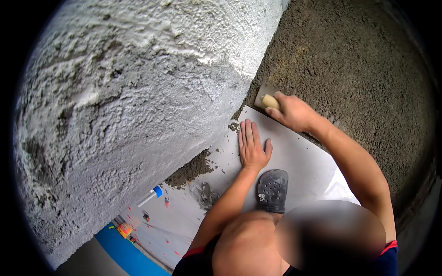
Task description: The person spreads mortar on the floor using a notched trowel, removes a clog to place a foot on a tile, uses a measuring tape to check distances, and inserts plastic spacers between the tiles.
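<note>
My right hand (pixel 297 112) grips the pale wooden handle of a flat metal trowel (pixel 263 93). The trowel's blade rests on a bed of damp grey-brown mortar (pixel 350 69), right beside the edge of a large light-grey floor tile (pixel 299 161). Part of the blade is hidden under the hand. My left hand (pixel 252 151) lies flat on the tile near its far left corner, with the fingers stretched out and nothing in them.
A rough white-grey wall (pixel 138 83) rises along the left. Crumbled mortar (pixel 191 169) lies at its foot, near a crumpled plastic bag (pixel 203 195) and a white stick-like item with a blue end (pixel 158 191). A dark clog (pixel 273 189) stands on the tiles. Small red pieces (pixel 167 202) dot the floor.
</note>
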